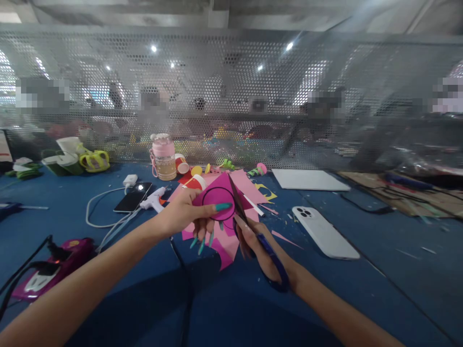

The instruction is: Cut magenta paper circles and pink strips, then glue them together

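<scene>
My left hand (197,212) pinches a magenta sheet of paper (213,193), thumb on top and fingers underneath. A black circle is drawn on the sheet, and the thumb lies across it. In my right hand (264,246) is a pair of scissors (269,260) with dark blue handles. Their blades are spread and meet the sheet's right side, just outside the circle. Pink paper (249,185) lies under and behind my hands, with a magenta offcut (226,258) hanging or lying below.
A white phone (325,231) lies to the right, a white panel (309,180) behind it. On the left are a glue gun (154,198), a black phone (133,196) and a purple power strip (58,270) with cords. A pink-lidded bottle (164,156) stands before a perforated metal screen (224,96).
</scene>
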`<state>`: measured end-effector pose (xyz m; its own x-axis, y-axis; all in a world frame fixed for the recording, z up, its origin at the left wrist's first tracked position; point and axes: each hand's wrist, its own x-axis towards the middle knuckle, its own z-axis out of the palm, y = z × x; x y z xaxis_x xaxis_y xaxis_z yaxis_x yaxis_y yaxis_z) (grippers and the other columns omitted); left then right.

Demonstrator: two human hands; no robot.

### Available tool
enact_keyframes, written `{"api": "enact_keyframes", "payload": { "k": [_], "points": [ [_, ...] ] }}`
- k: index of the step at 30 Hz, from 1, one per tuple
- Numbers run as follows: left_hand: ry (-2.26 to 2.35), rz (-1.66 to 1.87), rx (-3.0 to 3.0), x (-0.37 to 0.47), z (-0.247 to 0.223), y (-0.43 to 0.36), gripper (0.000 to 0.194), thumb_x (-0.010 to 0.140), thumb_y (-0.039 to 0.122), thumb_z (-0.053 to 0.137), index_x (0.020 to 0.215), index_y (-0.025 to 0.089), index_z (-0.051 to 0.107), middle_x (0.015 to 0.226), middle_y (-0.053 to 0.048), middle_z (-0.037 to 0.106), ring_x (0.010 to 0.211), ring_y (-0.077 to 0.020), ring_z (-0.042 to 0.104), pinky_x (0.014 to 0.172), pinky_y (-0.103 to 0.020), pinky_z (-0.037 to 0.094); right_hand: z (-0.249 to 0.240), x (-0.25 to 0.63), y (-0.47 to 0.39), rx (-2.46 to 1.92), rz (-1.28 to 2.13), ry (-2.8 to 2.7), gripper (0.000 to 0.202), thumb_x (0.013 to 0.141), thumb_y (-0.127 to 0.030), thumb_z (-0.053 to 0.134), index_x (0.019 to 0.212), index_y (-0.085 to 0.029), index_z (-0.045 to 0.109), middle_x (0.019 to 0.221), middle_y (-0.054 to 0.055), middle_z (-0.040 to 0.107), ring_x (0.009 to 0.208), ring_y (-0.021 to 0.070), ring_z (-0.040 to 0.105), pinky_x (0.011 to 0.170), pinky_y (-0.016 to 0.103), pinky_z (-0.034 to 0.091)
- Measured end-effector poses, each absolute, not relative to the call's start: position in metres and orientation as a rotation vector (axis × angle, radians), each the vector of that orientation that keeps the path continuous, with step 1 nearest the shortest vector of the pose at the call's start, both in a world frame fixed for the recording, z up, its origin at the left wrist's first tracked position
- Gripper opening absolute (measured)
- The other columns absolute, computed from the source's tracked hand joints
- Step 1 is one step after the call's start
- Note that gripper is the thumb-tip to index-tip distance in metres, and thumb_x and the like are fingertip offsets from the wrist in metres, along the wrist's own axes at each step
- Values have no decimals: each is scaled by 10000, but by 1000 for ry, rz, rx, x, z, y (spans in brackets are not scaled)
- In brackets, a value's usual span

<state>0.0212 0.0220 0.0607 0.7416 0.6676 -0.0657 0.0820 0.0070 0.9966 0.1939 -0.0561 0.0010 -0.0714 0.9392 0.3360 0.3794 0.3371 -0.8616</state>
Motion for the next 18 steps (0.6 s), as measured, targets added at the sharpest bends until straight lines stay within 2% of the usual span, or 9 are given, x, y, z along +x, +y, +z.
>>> {"api": "enact_keyframes", "payload": {
  "k": [5, 11, 18],
  "points": [
    [632, 493, 1533, 21, 60, 22, 316, 747, 329, 651, 532, 107, 587, 457, -16, 620, 310, -51, 512, 312, -127, 378, 6, 193, -59, -1235, 736, -1631, 486, 832, -685, 306, 683, -238, 427, 542, -42, 404, 466, 132, 416, 490, 281, 405],
    [613, 499, 1548, 19, 63, 23, 302, 707, 330, 685, 520, 117, 579, 434, -1, 604, 289, -57, 501, 303, -137, 383, 3, 193, -58, -1226, 788, -1634, 470, 836, -669, 311, 756, -228, 452, 584, -30, 440, 483, 133, 444, 474, 275, 389],
    [630, 461, 1565, 16, 67, 25, 278, 675, 318, 710, 539, 132, 555, 395, 11, 601, 261, -50, 472, 291, -123, 357, 11, 191, -60, -1226, 835, -1623, 482, 812, -693, 344, 666, -240, 419, 518, -59, 373, 429, 118, 392, 446, 268, 370]
  ]
}}
